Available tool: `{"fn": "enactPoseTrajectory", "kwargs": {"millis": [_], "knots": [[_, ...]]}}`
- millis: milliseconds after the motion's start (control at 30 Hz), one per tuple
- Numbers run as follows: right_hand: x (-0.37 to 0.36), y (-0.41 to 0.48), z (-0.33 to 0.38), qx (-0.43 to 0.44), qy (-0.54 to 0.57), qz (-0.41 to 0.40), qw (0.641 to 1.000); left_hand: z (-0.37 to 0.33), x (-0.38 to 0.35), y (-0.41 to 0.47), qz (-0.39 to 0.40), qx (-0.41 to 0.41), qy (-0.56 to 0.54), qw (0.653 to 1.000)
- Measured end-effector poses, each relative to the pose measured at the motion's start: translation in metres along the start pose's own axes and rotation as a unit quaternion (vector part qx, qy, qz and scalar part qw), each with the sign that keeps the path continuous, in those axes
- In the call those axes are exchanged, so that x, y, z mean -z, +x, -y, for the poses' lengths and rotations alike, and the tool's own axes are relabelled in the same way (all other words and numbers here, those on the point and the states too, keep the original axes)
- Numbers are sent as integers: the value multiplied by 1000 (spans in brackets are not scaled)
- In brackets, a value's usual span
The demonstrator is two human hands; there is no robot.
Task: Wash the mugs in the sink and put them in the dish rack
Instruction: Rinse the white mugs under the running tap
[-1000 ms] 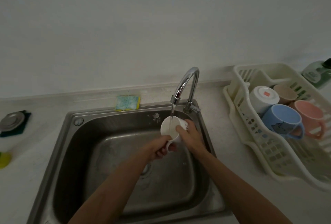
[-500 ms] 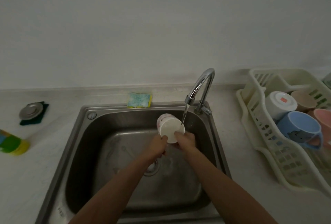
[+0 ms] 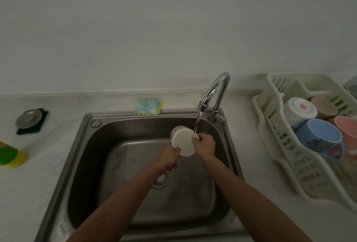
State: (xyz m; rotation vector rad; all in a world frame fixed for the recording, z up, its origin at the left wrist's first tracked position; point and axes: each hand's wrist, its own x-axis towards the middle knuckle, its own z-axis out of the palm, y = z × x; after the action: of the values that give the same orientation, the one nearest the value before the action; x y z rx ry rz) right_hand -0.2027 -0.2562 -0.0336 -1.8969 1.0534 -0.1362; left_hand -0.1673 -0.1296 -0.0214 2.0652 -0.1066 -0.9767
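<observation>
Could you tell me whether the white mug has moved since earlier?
Yes: the white mug shifted left relative to the tap; water now hits its right edge.

White mug is up over the steel sink, held above the basin near the back wall, tipped on its side with a flat pale round face toward the camera (base or mouth, hard to call). A faint pattern shows on its far side. Left hand grips it low on the left, right hand curls round its right edge.

Over in the cream dish rack, on the counter right of the sink, four mugs: a white one upside down, a beige one behind it, a blue cat mug lying on its side, and a pink mug beside that.
</observation>
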Motion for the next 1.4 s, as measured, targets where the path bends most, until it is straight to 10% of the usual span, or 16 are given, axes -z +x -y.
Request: {"fn": "enactPoseTrajectory", "kwargs": {"millis": [167,300,533,700,933,1133,1400], "knots": [[4,0,-8,382,-252,-3,889,7,13,8,-25,-17,97,995],[13,4,-36,438,-187,39,878,9,22,8,-35,-42,149,987],[0,-11,-28,128,90,34,987,9,21,9,-41,-47,143,988],[-13,-9,-20,-172,213,117,955,11,4,7,-33,-55,172,983],[-24,-15,-23,-223,228,148,936,-11,15,12,-110,-90,477,867],[-17,-6,-26,-31,29,57,997,-5,16,16,-108,-71,555,822],[-5,4,-7,290,-215,96,928,5,15,15,-93,-52,507,855]]}}
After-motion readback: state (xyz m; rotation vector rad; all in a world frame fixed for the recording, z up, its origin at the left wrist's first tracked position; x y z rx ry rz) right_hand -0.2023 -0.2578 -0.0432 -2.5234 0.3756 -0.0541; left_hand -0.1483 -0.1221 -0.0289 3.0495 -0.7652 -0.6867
